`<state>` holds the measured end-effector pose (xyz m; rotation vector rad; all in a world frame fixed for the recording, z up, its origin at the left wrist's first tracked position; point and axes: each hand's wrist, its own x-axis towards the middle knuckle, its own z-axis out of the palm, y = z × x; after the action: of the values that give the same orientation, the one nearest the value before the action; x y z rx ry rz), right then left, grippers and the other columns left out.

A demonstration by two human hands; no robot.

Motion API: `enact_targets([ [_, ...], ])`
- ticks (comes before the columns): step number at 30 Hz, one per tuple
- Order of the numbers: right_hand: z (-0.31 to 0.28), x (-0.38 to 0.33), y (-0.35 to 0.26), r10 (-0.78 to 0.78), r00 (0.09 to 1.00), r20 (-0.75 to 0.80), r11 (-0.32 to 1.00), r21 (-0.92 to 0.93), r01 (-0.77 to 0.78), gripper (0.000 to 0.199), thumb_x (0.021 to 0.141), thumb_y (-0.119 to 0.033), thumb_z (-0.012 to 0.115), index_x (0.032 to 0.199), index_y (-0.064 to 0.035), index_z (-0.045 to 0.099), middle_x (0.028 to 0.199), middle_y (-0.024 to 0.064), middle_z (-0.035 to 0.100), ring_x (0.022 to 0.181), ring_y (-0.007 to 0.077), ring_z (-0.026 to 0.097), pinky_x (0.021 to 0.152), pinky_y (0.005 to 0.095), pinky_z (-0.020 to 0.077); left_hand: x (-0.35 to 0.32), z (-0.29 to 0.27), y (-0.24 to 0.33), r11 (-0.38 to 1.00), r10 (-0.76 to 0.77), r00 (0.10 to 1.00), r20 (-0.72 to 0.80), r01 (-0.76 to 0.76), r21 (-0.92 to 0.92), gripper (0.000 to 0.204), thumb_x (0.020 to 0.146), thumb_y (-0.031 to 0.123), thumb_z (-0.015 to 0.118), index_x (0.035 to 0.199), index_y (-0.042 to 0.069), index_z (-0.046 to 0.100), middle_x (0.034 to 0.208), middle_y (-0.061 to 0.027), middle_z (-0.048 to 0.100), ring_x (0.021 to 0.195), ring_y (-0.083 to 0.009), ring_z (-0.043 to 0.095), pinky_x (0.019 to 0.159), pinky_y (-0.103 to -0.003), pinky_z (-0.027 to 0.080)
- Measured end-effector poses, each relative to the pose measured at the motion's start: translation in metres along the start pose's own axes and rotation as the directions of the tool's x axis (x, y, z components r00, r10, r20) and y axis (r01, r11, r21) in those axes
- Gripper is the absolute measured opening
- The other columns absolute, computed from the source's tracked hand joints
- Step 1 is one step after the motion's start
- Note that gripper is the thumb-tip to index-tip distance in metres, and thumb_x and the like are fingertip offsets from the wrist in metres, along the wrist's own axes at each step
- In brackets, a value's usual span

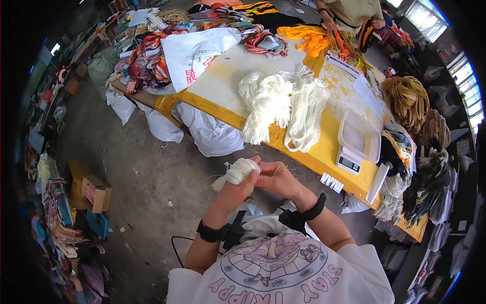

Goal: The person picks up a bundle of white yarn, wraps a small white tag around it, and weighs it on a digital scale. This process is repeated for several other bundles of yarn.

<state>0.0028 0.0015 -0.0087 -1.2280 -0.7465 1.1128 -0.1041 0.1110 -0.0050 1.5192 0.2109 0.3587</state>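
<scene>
In front of my body, off the table's near edge, my left hand (237,190) is wrapped round a folded bundle of white yarn (241,171). Loose cut ends of the yarn stick out on the left side. My right hand (277,178) meets it from the right, its fingers and thumb closed at the bundle's right end. What exactly the right fingertips pinch is partly hidden by the left hand. On the table beyond lie a thick heap of cream-white yarn (264,104) and a long looped white hank (307,112) beside it.
The yellow-edged table (223,112) carries a digital scale (349,161) with a clear plastic tray (360,134) on top. Multicoloured yarn (147,63) and a white sack (195,50) lie at the far left. Another person (354,12) stands behind orange yarn (311,38). Stuffed sacks (207,131) sit below.
</scene>
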Motion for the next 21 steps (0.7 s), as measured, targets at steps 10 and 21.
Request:
enact_targets([
  [10,0.006,-0.015,-0.02,0.028,0.985,-0.171,0.998,-0.056,-0.038,0.017,0.075,-0.014,0.062,0.087,-0.0034,0.062,0.076,-0.0005,0.059,0.061,0.0023,0.048,0.051,0.016,0.0384,-0.005,0.003,0.011,0.968,-0.205,0.978,-0.039,0.196,-0.159,0.028,0.085,0.023,0.047,0.099,0.0,0.054,0.089,-0.0035,0.058,0.079,-0.0093,0.054,0.069,-0.023,0.042],
  [21,0.007,-0.025,-0.016,-0.244,0.924,-0.296,0.858,-0.51,0.064,0.015,0.074,-0.008,0.063,0.086,-0.0006,0.061,0.072,-0.0012,0.058,0.056,0.0062,0.047,0.049,0.018,0.0365,-0.005,0.011,0.002,0.941,-0.269,0.958,-0.103,0.238,-0.242,0.024,0.084,0.018,0.049,0.096,-0.001,0.056,0.086,-0.0046,0.059,0.078,-0.0104,0.056,0.069,-0.024,0.043],
])
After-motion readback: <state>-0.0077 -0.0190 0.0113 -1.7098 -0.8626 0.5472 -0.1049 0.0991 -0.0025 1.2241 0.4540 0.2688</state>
